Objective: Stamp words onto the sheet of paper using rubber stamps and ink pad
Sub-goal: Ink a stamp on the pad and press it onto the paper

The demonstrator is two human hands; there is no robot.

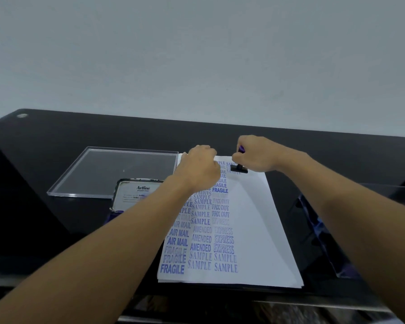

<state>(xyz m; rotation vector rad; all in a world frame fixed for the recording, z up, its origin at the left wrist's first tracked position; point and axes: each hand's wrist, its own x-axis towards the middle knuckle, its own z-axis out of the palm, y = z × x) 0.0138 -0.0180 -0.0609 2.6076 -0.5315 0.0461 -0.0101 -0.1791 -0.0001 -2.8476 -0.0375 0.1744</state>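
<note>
A white sheet of paper (255, 230) lies on the dark table, its left half covered with blue stamped words such as FRAGILE, SAMPLE and EXPRESS. My right hand (257, 155) grips a rubber stamp (239, 169) by its purple handle, the black base down on the paper near the top edge. My left hand (201, 167) rests with curled fingers on the upper left part of the sheet. An open Artline ink pad (136, 195) sits left of the paper, its pad hidden under my left forearm.
A clear acrylic lid or tray (117, 169) lies at the back left beside the ink pad. On the right stands a clear organiser (323, 232) with dark and purple items inside. The black table (56, 141) ends at a pale wall.
</note>
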